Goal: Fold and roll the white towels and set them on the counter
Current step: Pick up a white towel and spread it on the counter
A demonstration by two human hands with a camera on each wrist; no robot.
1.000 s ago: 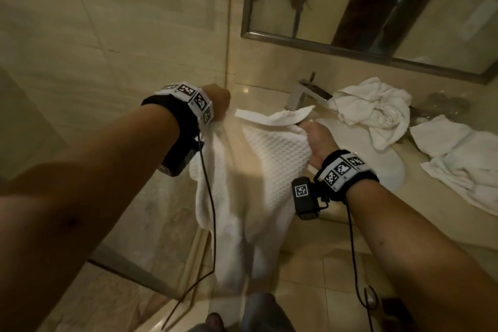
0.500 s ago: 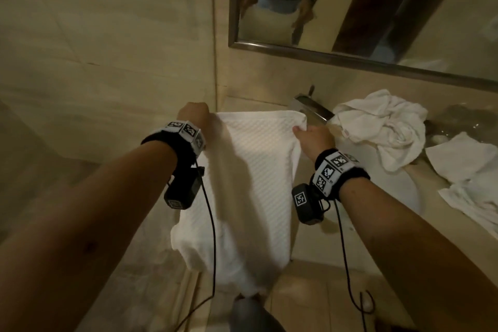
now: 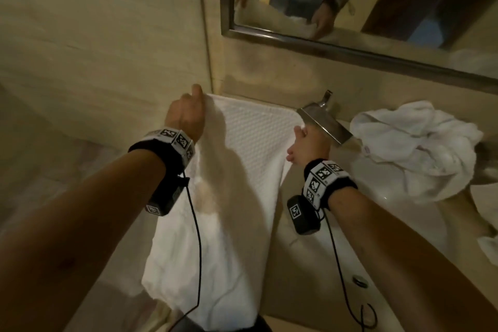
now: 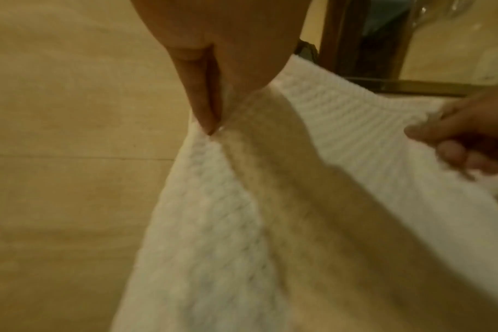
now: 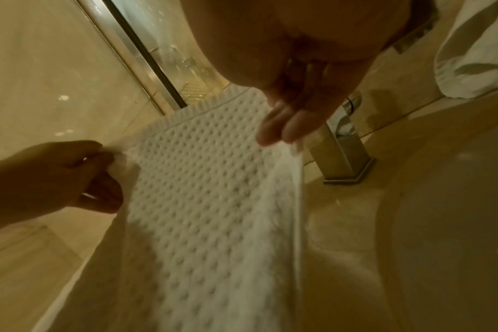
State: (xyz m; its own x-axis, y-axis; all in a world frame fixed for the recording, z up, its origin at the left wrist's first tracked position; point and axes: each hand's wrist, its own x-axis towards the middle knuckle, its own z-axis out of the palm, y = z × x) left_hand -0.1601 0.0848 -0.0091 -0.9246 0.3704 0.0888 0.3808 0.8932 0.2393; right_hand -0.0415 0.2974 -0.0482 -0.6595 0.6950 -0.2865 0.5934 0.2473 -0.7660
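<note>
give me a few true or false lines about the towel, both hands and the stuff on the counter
1. The left hand pinches a far corner of the waffle towel. True.
2. The right hand hangs free, touching nothing. False: it holds the towel's other far corner.
3. The waffle towel is rolled up tight. False: it is spread flat, its near end hanging off the counter.
4. A crumpled white towel lies right of the faucet. True.

dim warm light | wrist views blurred | arm shadows | wide-angle edge warp
</note>
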